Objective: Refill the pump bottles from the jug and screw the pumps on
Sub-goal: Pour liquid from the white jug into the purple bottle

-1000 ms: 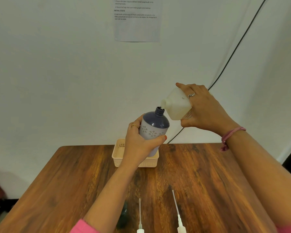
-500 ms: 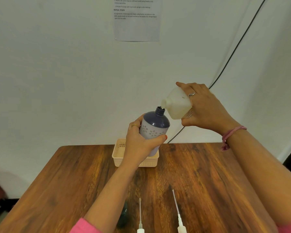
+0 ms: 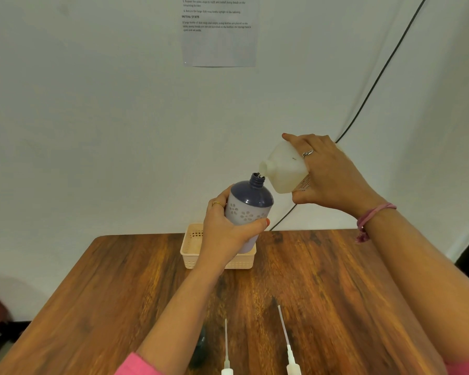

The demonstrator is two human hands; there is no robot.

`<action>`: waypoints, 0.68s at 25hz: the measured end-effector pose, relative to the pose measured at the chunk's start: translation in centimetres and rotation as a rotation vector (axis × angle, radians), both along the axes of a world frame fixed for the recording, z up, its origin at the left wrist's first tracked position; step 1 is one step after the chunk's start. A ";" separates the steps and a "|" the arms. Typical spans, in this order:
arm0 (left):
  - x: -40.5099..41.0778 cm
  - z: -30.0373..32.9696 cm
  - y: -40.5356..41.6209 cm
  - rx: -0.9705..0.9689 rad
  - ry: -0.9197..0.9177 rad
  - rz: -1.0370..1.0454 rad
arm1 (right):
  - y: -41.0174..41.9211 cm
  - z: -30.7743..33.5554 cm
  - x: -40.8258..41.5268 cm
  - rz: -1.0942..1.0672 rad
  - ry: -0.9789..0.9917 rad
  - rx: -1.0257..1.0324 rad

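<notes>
Pumps first, right at the near edge: two white ones, left pump (image 3: 226,355) and right pump (image 3: 289,347), lying on the table (image 3: 336,293) with their thin dip tubes pointing away toward the wall. A dark object (image 3: 199,347) sits just beside the left forearm, too hidden to identify. Pink sleeve (image 3: 136,365) shows at the bottom edge. The table is dark, streaky wood grain with a rounded far-left corner, and it runs up to the wall.

Further out, a cream basket (image 3: 191,250) with slotted sides stands at the far edge of the table, partly behind the left hand.

Above it, the left hand (image 3: 228,231) grips the bottle (image 3: 248,204), fingers and thumb curled round its pale lower body; the bottle is held off the table, tilted slightly right, dark blue shoulder and open threaded neck on top. The right hand (image 3: 328,174) grips the jug (image 3: 284,169), fingers wrapped over its top and thumb beneath, tipped so the spout sits just at the bottle's neck. Ring on the right hand, pink band (image 3: 374,215) at that wrist.

Behind it all, a plain pale wall (image 3: 92,117), a printed sheet (image 3: 220,31) stuck up high, and a black cable (image 3: 377,77) running diagonally down to the table's back edge.
</notes>
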State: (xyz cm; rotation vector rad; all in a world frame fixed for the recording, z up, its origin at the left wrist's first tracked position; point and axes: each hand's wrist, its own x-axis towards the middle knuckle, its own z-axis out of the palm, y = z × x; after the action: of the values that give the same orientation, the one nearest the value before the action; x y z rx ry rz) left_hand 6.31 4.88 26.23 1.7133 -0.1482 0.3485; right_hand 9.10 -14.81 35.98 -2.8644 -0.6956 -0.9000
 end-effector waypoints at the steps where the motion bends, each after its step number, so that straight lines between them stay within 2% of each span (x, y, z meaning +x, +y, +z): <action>1: 0.0 0.0 0.0 0.003 0.000 0.001 | 0.0 0.0 0.0 0.000 -0.001 -0.005; 17: -0.1 0.0 -0.2 -0.026 0.018 -0.014 | -0.1 -0.4 0.2 0.006 -0.019 0.006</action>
State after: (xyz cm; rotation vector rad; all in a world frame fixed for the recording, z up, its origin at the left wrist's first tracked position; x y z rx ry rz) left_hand 6.23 4.68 26.19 1.6887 -0.1418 0.3240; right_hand 9.32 -14.94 35.56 -2.8503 -0.7016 -0.9281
